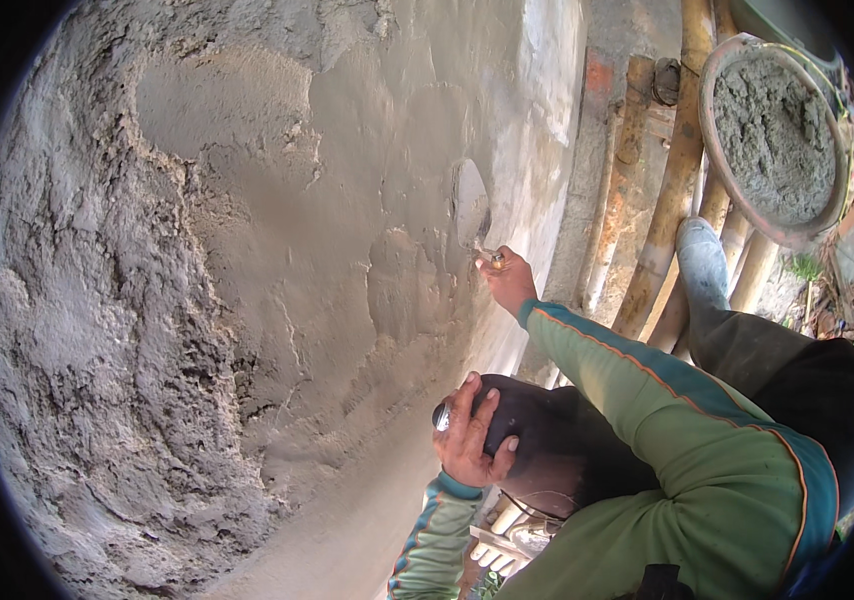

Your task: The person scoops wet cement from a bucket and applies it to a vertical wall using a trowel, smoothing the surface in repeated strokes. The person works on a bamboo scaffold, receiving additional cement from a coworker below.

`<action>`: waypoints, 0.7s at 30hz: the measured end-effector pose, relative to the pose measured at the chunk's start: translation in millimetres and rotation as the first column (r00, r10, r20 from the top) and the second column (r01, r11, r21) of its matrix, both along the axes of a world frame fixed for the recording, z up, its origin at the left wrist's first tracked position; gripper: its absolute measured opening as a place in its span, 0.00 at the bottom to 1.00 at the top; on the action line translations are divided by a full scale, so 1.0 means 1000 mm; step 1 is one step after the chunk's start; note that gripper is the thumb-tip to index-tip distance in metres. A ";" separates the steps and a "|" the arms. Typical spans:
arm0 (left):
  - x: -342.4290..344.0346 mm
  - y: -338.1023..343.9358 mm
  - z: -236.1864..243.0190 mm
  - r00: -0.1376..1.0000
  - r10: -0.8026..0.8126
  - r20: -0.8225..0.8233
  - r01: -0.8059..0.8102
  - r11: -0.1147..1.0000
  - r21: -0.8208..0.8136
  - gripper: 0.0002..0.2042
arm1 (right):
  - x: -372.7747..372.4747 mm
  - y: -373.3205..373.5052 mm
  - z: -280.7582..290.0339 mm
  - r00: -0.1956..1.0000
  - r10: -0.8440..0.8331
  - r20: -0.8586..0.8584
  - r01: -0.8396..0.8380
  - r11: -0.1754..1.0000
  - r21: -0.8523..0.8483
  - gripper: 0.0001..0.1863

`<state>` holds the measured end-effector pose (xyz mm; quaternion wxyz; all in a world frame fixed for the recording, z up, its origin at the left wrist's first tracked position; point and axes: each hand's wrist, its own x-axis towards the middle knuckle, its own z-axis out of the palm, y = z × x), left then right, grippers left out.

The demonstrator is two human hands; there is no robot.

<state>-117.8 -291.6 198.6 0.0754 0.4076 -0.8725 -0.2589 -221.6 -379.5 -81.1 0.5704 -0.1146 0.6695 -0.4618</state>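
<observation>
Overhead, the head view is filled mostly by a rough wall [247, 300] coated in wet grey plaster, smoother toward its middle and lumpy and cracked toward the left edge. The right hand [510, 280] is closed around the handle of a trowel [471, 208], whose blade lies flat against the plaster near the wall's pale right side. The left hand [472, 437], fingers curled, grips a dark rounded object [507, 420]; what that object is cannot be told. Both arms wear green sleeves [667, 400] with orange piping. Beyond the wall, bamboo poles [672, 190] form a scaffold, and a round pan [777, 140] full of grey mortar rests on them, beside a grey boot [702, 262].
</observation>
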 end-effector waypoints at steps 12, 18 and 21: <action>-0.003 0.006 0.004 1.000 0.024 -0.009 -0.024 1.000 -0.015 0.28 | -0.006 0.014 0.102 0.784 0.202 0.587 -0.061 0.966 -0.252 0.13; -0.004 0.005 0.005 1.000 -0.015 0.009 0.015 0.999 -0.037 0.28 | -0.001 0.015 0.098 0.963 0.268 0.017 -0.204 0.772 -0.602 0.12; -0.004 0.007 0.007 1.000 0.002 0.006 -0.002 0.999 -0.034 0.28 | -0.029 0.004 0.071 0.834 0.118 0.540 0.059 0.952 -0.299 0.10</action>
